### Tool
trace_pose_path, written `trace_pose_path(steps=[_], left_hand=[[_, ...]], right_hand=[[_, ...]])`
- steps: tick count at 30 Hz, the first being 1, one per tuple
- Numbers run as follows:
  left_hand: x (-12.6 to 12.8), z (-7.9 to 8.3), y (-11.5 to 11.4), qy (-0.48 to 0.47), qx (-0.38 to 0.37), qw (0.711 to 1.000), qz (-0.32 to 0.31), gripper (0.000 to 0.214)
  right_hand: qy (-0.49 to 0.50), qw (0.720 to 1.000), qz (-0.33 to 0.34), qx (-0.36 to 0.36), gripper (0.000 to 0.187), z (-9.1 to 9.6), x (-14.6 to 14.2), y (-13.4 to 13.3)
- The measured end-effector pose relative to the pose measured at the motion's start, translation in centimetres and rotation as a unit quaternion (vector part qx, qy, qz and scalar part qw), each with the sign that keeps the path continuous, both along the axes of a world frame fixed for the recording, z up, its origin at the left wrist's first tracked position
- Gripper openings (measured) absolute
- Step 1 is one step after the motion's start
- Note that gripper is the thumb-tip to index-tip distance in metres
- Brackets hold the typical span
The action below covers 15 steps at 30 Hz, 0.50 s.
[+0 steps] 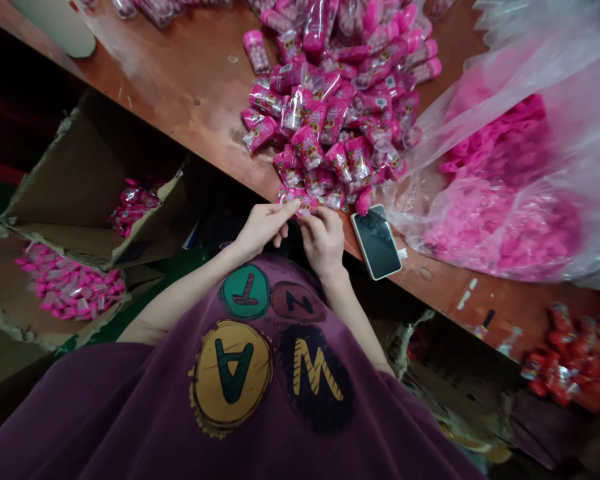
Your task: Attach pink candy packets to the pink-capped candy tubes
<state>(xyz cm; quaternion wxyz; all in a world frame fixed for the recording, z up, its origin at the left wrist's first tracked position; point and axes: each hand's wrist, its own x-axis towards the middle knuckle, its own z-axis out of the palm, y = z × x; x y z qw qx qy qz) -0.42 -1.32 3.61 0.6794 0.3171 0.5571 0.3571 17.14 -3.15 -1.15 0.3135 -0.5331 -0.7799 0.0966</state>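
My left hand (263, 227) and my right hand (323, 239) meet at the near edge of the brown table (180, 100). Both pinch one small pink wrapped packet (300, 202) between their fingertips. Just beyond them lies a big heap of the same pink packets (340, 107), spreading to the far side of the table.
A phone (377, 241) lies face up right of my right hand. A large clear bag of pink pieces (510, 173) fills the right side. Below left, open cardboard boxes (75, 193) hold more pink packets. Red packets (575, 363) sit at lower right.
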Motion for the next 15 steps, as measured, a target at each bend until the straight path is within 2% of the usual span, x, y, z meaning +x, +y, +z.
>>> trace_pose_path(steps=[3,5,6,8,10,13,15], left_hand=[[-0.2,0.2,0.5,-0.015,0.044,0.999,0.026,0.053],[-0.7,0.4,1.0,-0.013,0.068,0.996,0.062,0.05],[-1.0,0.5,1.2,-0.007,0.08,0.994,0.079,0.048],[-1.6,0.9,1.7,0.0,0.107,0.99,0.092,0.045],[-2.2,1.4,2.1,0.0,0.136,0.986,0.097,0.044],[-3.0,1.8,2.6,-0.012,0.139,0.983,0.119,0.039],[-3.6,1.6,3.0,-0.022,0.113,0.984,0.138,0.037]], right_hand=[[-0.017,0.999,0.028,0.038,0.021,0.5,-0.6,-0.1],[0.051,0.998,0.038,0.008,0.029,1.0,-1.2,0.3],[0.117,0.993,0.027,-0.017,0.034,1.3,-1.5,0.6],[0.25,0.964,-0.009,-0.092,0.041,1.9,-2.3,1.7],[0.342,0.923,-0.034,-0.173,0.042,2.5,-3.2,3.2],[0.397,0.885,-0.013,-0.245,0.035,3.4,-4.6,5.3],[0.395,0.883,0.014,-0.253,0.03,3.9,-5.7,6.4]])
